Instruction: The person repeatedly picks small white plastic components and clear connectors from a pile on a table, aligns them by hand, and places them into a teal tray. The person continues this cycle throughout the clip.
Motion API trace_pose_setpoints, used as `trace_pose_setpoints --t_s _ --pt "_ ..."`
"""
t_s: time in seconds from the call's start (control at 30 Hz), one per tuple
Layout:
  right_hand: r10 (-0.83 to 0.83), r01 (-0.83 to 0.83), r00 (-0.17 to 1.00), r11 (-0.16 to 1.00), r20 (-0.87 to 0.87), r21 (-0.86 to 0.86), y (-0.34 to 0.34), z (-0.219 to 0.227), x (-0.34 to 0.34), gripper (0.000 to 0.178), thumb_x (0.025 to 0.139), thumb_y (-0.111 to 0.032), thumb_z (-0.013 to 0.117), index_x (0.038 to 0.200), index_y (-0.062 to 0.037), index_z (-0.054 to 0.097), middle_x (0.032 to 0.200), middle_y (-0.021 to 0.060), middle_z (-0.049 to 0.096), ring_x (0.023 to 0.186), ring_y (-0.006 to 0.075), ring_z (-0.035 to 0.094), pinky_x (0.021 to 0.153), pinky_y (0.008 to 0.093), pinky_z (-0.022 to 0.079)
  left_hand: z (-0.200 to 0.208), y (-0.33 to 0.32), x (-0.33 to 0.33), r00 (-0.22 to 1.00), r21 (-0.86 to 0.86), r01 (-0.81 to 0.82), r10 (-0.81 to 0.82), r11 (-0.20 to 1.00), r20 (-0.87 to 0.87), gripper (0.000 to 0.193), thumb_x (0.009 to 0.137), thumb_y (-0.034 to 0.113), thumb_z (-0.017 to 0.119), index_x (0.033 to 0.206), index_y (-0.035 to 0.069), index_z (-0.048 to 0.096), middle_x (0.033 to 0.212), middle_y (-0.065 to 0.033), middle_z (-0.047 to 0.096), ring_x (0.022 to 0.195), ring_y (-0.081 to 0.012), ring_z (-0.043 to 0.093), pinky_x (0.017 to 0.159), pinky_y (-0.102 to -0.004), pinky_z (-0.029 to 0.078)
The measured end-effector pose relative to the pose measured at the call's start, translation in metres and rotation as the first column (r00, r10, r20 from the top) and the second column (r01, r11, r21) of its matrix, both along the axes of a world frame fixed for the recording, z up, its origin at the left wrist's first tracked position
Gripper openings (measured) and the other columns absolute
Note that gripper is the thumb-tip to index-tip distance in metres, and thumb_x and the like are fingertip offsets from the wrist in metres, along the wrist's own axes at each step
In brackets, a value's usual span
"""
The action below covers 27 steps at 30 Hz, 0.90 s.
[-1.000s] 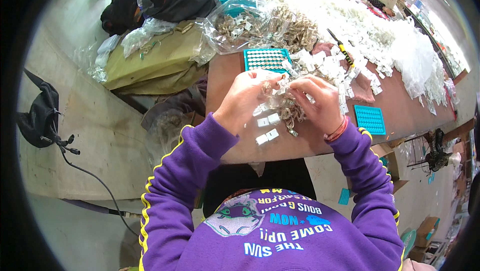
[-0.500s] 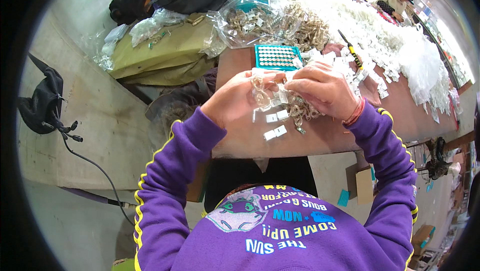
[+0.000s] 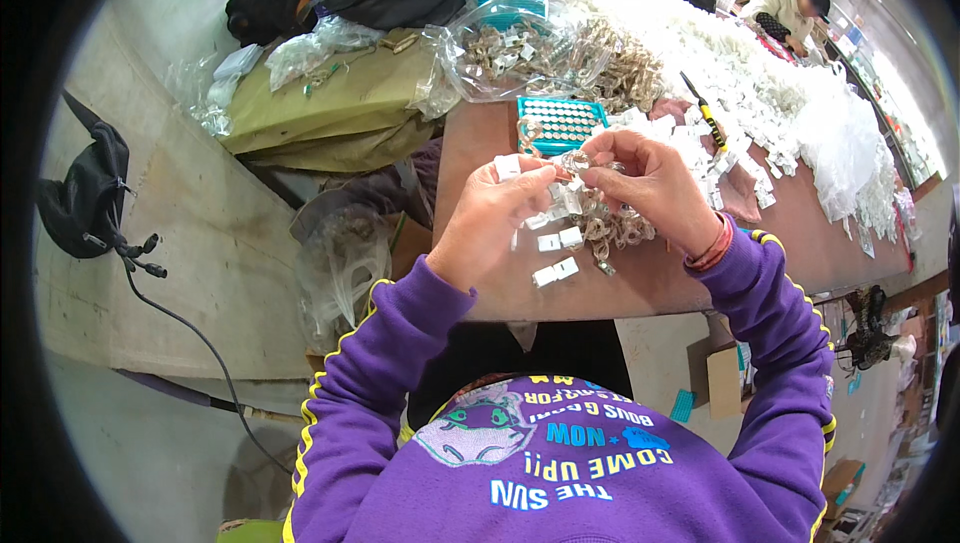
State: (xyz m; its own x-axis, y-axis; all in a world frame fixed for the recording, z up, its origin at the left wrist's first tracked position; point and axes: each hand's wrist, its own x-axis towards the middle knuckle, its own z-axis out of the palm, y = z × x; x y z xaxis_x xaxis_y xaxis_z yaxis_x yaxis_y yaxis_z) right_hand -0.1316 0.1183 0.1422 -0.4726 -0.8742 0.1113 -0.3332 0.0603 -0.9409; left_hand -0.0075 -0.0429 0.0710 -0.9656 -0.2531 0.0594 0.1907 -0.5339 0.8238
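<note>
My left hand (image 3: 492,211) is closed in front of the teal tray, a small white plastic box (image 3: 508,167) between its fingers. Thumb and forefinger of my right hand (image 3: 652,186) pinch a small coil of thin clear-tan wire (image 3: 574,162) close to the left fingertips. A loop of the same wire (image 3: 530,131) hangs over the tray's left edge. Just beyond both hands lies the teal tray (image 3: 597,106), holding rows of round silver discs. Under my hands rest a heap of coiled wires (image 3: 612,228) and several loose white boxes (image 3: 556,272).
A clear bag (image 3: 470,68) of wired boxes sits behind the tray. White pieces pile (image 3: 740,73) across the table's right side; a pointed tool with a yellow-black handle (image 3: 708,118) lies before them. A person (image 3: 790,13) sits far right. An olive cloth bundle (image 3: 330,113) stands left.
My left hand has turned and moved slightly right and nearer, the white box now showing at its fingertips. My right hand has shifted a little, with the wire coil now visible in its pinch.
</note>
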Motion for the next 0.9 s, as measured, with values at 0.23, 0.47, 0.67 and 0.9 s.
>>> trace_pose_setpoints --t_s 0.23,0.47,0.67,0.9 --pt "0.201 -0.385 0.480 0.923 -0.854 0.000 -0.004 0.025 -0.011 0.027 0.080 -0.004 0.063 0.105 -0.0154 0.066 0.085 0.0028 0.059 0.076 0.0189 0.060 0.066 0.0310 0.049 0.029 -0.016 0.012 0.990 -0.237 0.135 -0.123 0.962 0.066 0.016 0.091 0.014 0.058 0.097 0.001 0.066 0.082 0.0008 0.060 0.069 -0.0031 0.047 0.058 -0.0183 0.035" --pt "0.088 -0.449 -0.031 0.889 -0.996 0.092 -0.009 0.030 -0.015 0.034 0.076 -0.010 0.065 0.109 -0.0184 0.069 0.089 0.0024 0.058 0.074 0.0195 0.056 0.071 0.0314 0.049 0.026 -0.020 0.023 0.998 -0.511 0.059 -0.056 0.858 0.021 0.021 0.089 0.006 0.056 0.108 -0.001 0.062 0.100 -0.0058 0.062 0.086 -0.0094 0.057 0.070 -0.0197 0.044" --pt "0.283 -0.317 0.803 0.948 -0.524 0.026 -0.005 0.003 -0.005 0.021 0.089 -0.013 0.064 0.110 -0.0116 0.066 0.086 0.0010 0.062 0.073 0.0130 0.057 0.064 0.0272 0.045 0.029 -0.027 0.017 0.989 -0.332 0.112 -0.074 0.937 0.128 0.017 0.091 0.011 0.060 0.102 -0.001 0.064 0.085 0.0015 0.063 0.078 -0.0059 0.056 0.069 -0.0201 0.044" --pt "0.211 -0.241 0.886 0.970 0.412 0.021 -0.009 -0.017 0.001 0.028 0.094 -0.031 0.061 0.094 -0.0033 0.062 0.085 0.0024 0.063 0.067 0.0051 0.055 0.059 0.0196 0.043 0.041 -0.025 0.021 0.998 -0.716 -0.034 0.068 0.697 0.019 0.014 0.088 0.010 0.065 0.097 0.000 0.067 0.086 0.0015 0.065 0.079 -0.0036 0.056 0.069 -0.0199 0.046"
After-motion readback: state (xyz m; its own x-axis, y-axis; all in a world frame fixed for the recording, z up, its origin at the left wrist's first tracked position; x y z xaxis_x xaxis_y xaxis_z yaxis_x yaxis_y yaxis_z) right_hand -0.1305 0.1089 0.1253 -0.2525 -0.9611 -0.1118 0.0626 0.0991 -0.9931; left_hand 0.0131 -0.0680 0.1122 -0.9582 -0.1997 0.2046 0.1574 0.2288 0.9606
